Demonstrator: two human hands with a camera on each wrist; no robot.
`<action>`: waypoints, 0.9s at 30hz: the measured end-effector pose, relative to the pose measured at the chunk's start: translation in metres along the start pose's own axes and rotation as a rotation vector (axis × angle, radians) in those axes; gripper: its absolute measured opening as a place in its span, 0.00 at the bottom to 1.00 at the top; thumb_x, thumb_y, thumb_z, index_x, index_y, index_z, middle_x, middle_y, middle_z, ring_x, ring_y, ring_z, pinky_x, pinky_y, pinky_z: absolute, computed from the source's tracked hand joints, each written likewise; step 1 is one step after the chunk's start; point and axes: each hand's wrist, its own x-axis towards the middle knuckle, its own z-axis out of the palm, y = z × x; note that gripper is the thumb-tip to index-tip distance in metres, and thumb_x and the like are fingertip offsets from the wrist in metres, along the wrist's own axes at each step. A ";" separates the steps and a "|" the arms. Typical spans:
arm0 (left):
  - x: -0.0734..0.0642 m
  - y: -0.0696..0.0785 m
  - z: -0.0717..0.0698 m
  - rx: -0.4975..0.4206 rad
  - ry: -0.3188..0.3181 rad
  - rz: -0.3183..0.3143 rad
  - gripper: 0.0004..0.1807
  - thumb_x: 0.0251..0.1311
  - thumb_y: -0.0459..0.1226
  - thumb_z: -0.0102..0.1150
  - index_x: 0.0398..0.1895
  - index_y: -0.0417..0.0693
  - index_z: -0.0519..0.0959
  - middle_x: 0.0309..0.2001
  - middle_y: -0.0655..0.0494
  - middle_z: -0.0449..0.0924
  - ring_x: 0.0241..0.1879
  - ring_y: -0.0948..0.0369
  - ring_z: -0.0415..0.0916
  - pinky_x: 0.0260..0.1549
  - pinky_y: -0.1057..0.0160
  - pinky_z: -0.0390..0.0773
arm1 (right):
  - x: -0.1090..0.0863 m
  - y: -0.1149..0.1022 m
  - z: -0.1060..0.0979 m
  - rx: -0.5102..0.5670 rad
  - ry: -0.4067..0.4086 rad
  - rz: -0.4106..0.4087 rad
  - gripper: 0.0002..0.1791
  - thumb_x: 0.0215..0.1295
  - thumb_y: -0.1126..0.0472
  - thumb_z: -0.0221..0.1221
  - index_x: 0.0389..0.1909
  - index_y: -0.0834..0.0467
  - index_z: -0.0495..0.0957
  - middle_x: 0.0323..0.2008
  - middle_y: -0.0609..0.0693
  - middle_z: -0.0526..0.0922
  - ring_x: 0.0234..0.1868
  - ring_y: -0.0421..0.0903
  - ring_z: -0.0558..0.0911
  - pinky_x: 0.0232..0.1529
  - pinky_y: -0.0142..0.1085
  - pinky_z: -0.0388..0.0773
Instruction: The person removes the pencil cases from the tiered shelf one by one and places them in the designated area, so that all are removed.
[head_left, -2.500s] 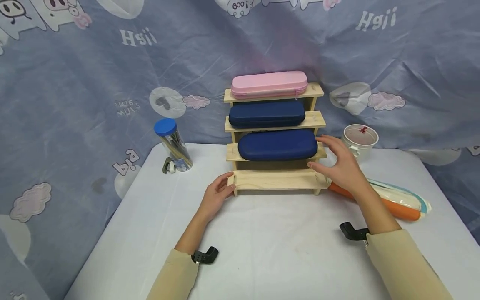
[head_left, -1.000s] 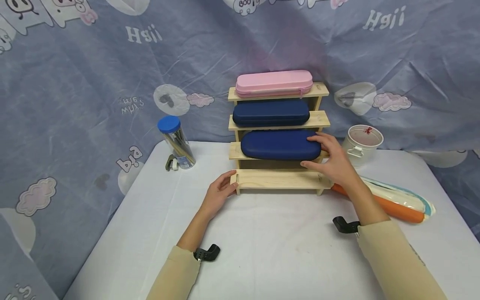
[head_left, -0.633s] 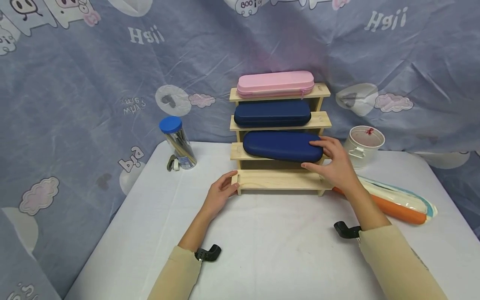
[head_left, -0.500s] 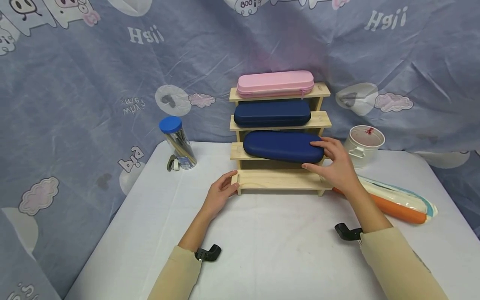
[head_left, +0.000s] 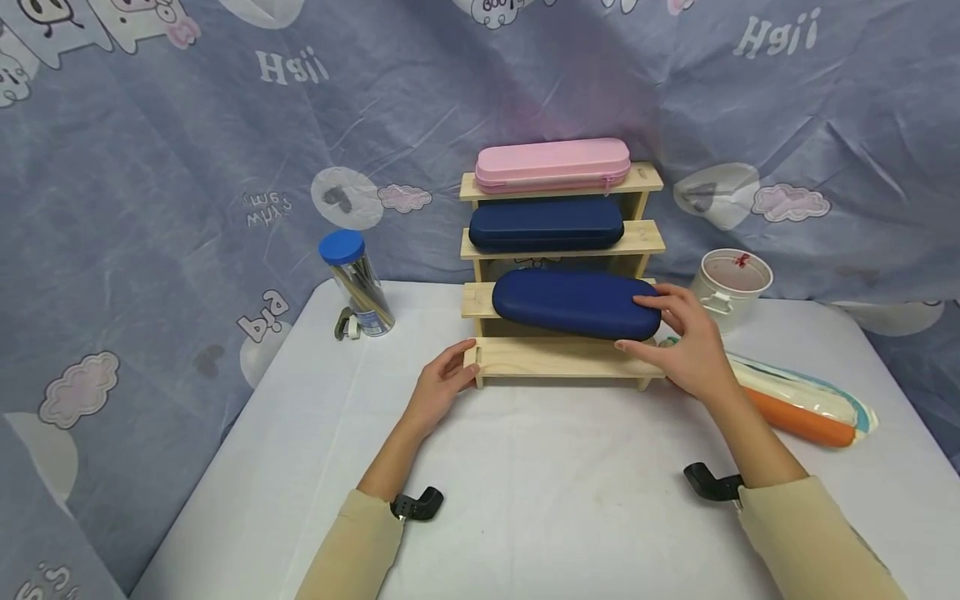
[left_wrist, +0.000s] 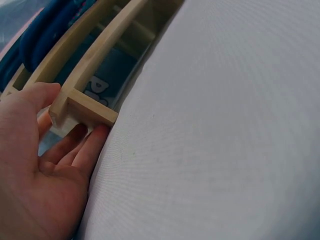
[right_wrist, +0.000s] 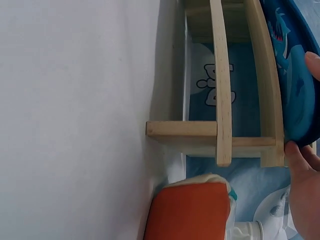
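A wooden stepped rack (head_left: 562, 358) stands at the back of the table. My left hand (head_left: 438, 387) grips the left end of its lowest step; in the left wrist view, the thumb and fingers lie around the wooden end (left_wrist: 59, 107). My right hand (head_left: 693, 346) pinches the right end of a royal-blue pencil case (head_left: 573, 304) between thumb and fingers. That case tilts, right end lower and pulled forward off the second step, its left end over that step. A shark print (right_wrist: 295, 85) shows on its side in the right wrist view.
Higher steps carry a navy pencil case (head_left: 546, 223) and a pink one (head_left: 553, 164). Right of the rack are a white pot (head_left: 727, 287) and an orange-and-white pouch (head_left: 802, 417). A blue-lidded jar of sticks (head_left: 360, 287) stands left, beside a small clip-like item (head_left: 347, 325).
My right hand has taken hold of the royal-blue pencil case and drawn its right end forward, down and rightward, so that it now slants. The left hand has stayed on the rack.
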 end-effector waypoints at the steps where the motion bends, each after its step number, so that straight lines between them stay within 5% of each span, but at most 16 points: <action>1: 0.000 0.000 0.000 -0.001 0.002 -0.001 0.28 0.64 0.43 0.61 0.67 0.55 0.69 0.62 0.47 0.70 0.58 0.56 0.73 0.49 0.60 0.78 | -0.002 0.000 -0.001 -0.002 -0.003 0.007 0.36 0.40 0.59 0.79 0.55 0.52 0.79 0.63 0.47 0.66 0.64 0.49 0.65 0.65 0.42 0.65; 7: 0.000 -0.002 0.001 0.002 0.015 0.001 0.27 0.62 0.45 0.63 0.65 0.59 0.71 0.59 0.50 0.73 0.56 0.57 0.74 0.48 0.60 0.79 | -0.012 -0.001 -0.007 0.006 -0.013 0.030 0.36 0.38 0.63 0.79 0.54 0.56 0.79 0.63 0.51 0.65 0.63 0.53 0.65 0.63 0.50 0.65; 17: 0.001 -0.002 0.001 0.019 0.024 0.013 0.26 0.61 0.46 0.64 0.63 0.62 0.72 0.60 0.51 0.73 0.57 0.58 0.74 0.48 0.60 0.79 | -0.032 -0.002 -0.017 -0.014 0.002 0.028 0.36 0.39 0.64 0.79 0.55 0.55 0.80 0.63 0.50 0.66 0.62 0.48 0.66 0.61 0.30 0.66; 27: 0.002 0.001 0.000 -0.019 -0.012 -0.014 0.28 0.64 0.41 0.61 0.67 0.52 0.68 0.62 0.45 0.70 0.57 0.55 0.73 0.49 0.59 0.79 | -0.049 -0.004 -0.031 0.024 -0.023 0.004 0.38 0.34 0.69 0.79 0.54 0.58 0.80 0.61 0.51 0.68 0.59 0.41 0.68 0.52 0.19 0.69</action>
